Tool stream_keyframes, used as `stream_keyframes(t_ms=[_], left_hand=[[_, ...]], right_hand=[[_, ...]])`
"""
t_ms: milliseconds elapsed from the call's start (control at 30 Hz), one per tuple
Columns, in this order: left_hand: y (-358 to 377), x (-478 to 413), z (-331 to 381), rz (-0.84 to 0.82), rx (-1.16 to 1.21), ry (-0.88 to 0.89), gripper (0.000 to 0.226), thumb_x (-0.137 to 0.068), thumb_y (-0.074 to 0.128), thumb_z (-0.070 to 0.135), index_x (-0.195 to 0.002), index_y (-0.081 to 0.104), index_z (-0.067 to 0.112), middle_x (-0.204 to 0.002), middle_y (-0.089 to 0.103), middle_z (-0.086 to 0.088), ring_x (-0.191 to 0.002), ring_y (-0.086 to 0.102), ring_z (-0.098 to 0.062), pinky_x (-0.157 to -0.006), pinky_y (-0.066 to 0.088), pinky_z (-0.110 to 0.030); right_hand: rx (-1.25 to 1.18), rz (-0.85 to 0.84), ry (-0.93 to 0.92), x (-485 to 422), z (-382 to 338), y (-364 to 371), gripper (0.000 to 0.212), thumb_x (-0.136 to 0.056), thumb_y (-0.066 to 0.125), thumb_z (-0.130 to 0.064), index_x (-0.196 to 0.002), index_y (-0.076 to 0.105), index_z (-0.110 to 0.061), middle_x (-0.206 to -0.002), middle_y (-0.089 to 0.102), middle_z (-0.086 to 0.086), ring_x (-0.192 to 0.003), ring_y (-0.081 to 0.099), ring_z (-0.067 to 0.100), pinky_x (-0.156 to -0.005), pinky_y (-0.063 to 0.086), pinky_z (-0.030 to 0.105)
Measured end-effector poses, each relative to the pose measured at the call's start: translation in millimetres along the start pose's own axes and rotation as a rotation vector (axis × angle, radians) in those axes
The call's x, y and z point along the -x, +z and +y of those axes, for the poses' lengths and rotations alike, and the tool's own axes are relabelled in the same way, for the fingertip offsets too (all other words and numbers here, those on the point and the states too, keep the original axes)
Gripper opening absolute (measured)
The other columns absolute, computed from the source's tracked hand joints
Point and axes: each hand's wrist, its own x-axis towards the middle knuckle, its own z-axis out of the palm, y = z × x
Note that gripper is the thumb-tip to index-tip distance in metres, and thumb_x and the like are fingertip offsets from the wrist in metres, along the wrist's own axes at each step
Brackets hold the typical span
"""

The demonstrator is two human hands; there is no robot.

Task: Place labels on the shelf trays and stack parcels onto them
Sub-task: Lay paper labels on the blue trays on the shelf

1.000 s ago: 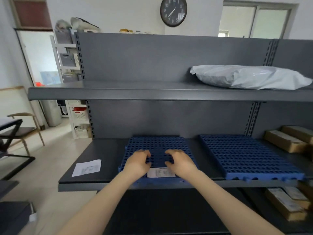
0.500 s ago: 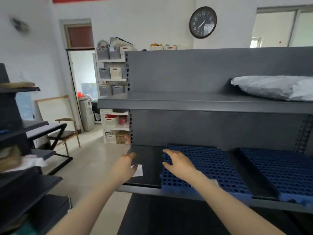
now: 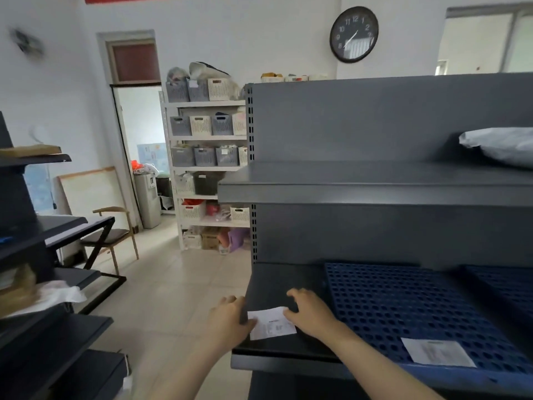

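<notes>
Looks like picking a loose label (image 3: 271, 323) off the dark shelf (image 3: 277, 281). At lower centre, left hand (image 3: 227, 319) with thumb over the label's left edge, seemingly pinching it. Just to the right, right hand (image 3: 310, 311) with curled fingertips on the right edge, grip impossible to confirm. Best to lift one edge, keep the paper flat, then carry it rightward. Further right, blue tray (image 3: 403, 301) bearing a placed label (image 3: 437, 352) near its front. Second blue tray (image 3: 507, 284) at far right, no label showing.

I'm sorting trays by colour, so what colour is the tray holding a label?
The tray is blue, pierced with round holes; seen best in the head view.
</notes>
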Motion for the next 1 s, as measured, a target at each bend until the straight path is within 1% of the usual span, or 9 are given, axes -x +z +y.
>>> stream_keyframes(t_ms=[133, 233, 333, 433, 567, 667, 733, 900, 1000], left_hand=[[15.3, -20.5, -2.7, -0.044, 0.024, -0.002, 0.045, -0.088, 0.052, 0.045, -0.125, 0.049, 0.021, -0.122, 0.049, -0.002, -0.120, 0.041, -0.021, -0.095, 0.038, -0.034], [22.9, -29.5, -3.3, -0.073, 0.079, -0.023, 0.041, -0.086, 0.056, 0.043, -0.119, 0.050, 0.019, -0.120, 0.046, -0.003, -0.119, 0.041, -0.023, -0.095, 0.039, -0.035], [25.4, -33.8, -2.1, -0.068, 0.112, -0.039, 0.035, -0.087, 0.057, 0.040, -0.112, 0.051, 0.016, -0.119, 0.047, -0.003, -0.118, 0.042, -0.023, -0.093, 0.038, -0.034], [24.1, -34.2, -0.3, -0.058, 0.135, -0.034, 0.025, -0.086, 0.058, 0.034, -0.102, 0.048, 0.017, -0.114, 0.052, -0.003, -0.113, 0.046, -0.023, -0.088, 0.038, -0.034], [20.6, -32.9, 3.1, -0.022, 0.189, 0.000, 0.011, -0.090, 0.050, 0.019, -0.094, 0.041, 0.021, -0.101, 0.063, -0.003, -0.097, 0.058, -0.024, -0.073, 0.035, -0.029], [13.7, -28.0, 9.3, 0.018, 0.244, 0.035, 0.011, -0.090, 0.047, 0.011, -0.099, 0.049, 0.018, -0.097, 0.065, -0.005, -0.089, 0.060, -0.024, -0.076, 0.049, -0.035], [5.7, -23.3, 16.7, 0.044, 0.245, 0.062, 0.013, -0.091, 0.047, 0.011, -0.101, 0.050, 0.018, -0.093, 0.065, -0.005, -0.084, 0.061, -0.024, -0.074, 0.053, -0.037], [-17.5, -7.8, 55.8, 0.120, 0.246, 0.176, 0.007, -0.090, 0.047, 0.010, -0.096, 0.051, 0.013, -0.088, 0.067, -0.009, -0.079, 0.062, -0.027, -0.063, 0.048, -0.036], [-28.6, 4.3, 91.7, 0.157, 0.228, 0.213, 0.006, -0.089, 0.048, 0.011, -0.093, 0.052, 0.014, -0.084, 0.066, -0.009, -0.079, 0.062, -0.029, -0.066, 0.049, -0.038]], right_hand=[[0.000, -0.038, 0.071, -15.7, 0.4, 13.1, 0.047, -0.091, 0.053, -0.035, -0.133, 0.046, -0.013, -0.129, 0.048, 0.008, -0.120, 0.044, 0.023, -0.096, 0.040, 0.032], [-0.004, -0.047, 0.101, -22.0, 1.4, 16.6, 0.036, -0.088, 0.058, -0.032, -0.119, 0.054, -0.014, -0.121, 0.049, 0.007, -0.115, 0.045, 0.024, -0.095, 0.040, 0.034], [-0.059, -0.043, 0.132, -24.6, 0.3, 18.6, 0.016, -0.085, 0.059, -0.025, -0.097, 0.052, -0.018, -0.105, 0.047, 0.002, -0.104, 0.050, 0.023, -0.088, 0.042, 0.034], [-0.155, -0.006, 0.149, -21.2, -3.3, 21.6, 0.011, -0.084, 0.057, -0.018, -0.087, 0.047, -0.017, -0.090, 0.049, 0.000, -0.085, 0.052, 0.020, -0.076, 0.042, 0.032], [-0.183, 0.042, 0.118, -11.6, -9.4, 20.7, 0.010, -0.085, 0.055, -0.013, -0.094, 0.050, -0.013, -0.083, 0.054, 0.000, -0.079, 0.055, 0.021, -0.069, 0.045, 0.034], [-0.104, 0.090, 0.070, -2.2, -12.7, 11.3, 0.014, -0.089, 0.050, -0.013, -0.103, 0.051, -0.014, -0.088, 0.057, 0.002, -0.085, 0.057, 0.023, -0.072, 0.045, 0.036], [-0.037, 0.134, 0.024, 7.2, -14.0, 1.5, 0.016, -0.090, 0.046, -0.011, -0.105, 0.051, -0.015, -0.092, 0.062, 0.006, -0.086, 0.059, 0.025, -0.070, 0.044, 0.036], [0.166, 0.267, -0.075, 37.4, -9.1, -32.7, 0.020, -0.090, 0.045, -0.005, -0.107, 0.052, -0.012, -0.101, 0.063, 0.009, -0.087, 0.058, 0.028, -0.066, 0.040, 0.035], [0.262, 0.314, -0.069, 62.7, 5.1, -58.2, 0.024, -0.089, 0.047, -0.005, -0.111, 0.053, -0.012, -0.105, 0.064, 0.009, -0.090, 0.059, 0.029, -0.066, 0.037, 0.034]])
